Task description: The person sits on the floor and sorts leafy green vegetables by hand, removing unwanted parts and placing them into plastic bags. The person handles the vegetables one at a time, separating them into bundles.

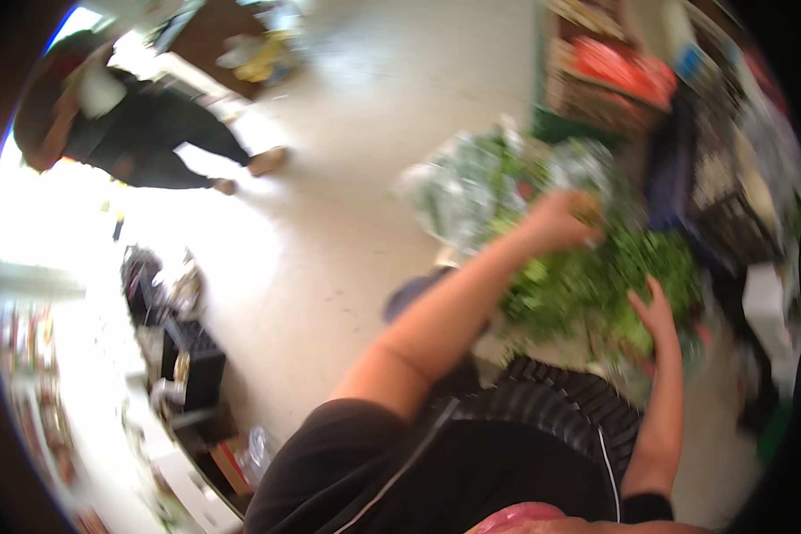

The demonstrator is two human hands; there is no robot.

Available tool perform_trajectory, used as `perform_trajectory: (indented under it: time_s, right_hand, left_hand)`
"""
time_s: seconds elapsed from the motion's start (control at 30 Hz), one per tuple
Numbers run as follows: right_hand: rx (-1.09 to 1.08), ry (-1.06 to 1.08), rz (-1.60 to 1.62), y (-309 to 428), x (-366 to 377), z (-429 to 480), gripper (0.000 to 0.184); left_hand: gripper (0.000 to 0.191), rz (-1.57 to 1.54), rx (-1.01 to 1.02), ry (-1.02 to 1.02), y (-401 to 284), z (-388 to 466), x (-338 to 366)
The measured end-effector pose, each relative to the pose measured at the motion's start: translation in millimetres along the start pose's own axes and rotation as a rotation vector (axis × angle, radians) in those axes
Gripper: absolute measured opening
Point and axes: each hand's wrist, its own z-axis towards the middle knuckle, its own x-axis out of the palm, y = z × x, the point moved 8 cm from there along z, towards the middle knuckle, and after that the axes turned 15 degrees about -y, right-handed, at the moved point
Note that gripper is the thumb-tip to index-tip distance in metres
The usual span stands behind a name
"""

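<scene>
A large heap of leafy green herbs (554,287) lies low in front of me, blurred by motion. My left hand (557,220) is above its far part, with fingers curled around a small yellowish-brown thing (586,207) too blurred to name. On the heap's right side, my right hand (654,310) has thumb and fingers spread at the leaves, with nothing seen in its grasp. Clear plastic bags (460,187) with greens in them adjoin the heap beyond my left forearm.
Crates with a red plastic bag (621,67) stand at the upper right, beside a dark blue crate (667,173). At the upper left is another person (140,127) in dark clothing. Shelves (33,374) and a black container (193,367) line the left. Pale floor (347,133) lies between.
</scene>
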Motion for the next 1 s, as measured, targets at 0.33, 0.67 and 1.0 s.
perform_trajectory:
  time_s: [0.33, 0.67, 1.0]
  right_hand:
    - [-0.194, 0.145, 0.831, 228, 32, -100, 0.048]
    - [-0.058, 0.067, 0.907, 224, 31, -129, 0.054]
    - [-0.595, 0.073, 0.234, 352, -79, -180, 0.090]
  left_hand:
    - [0.031, -0.844, -0.286, 0.206, -32, -41, 15]
    - [0.064, -0.642, -0.055, 0.058, -42, -90, -17]
    - [0.024, -1.004, -0.301, -0.283, 20, -134, -51]
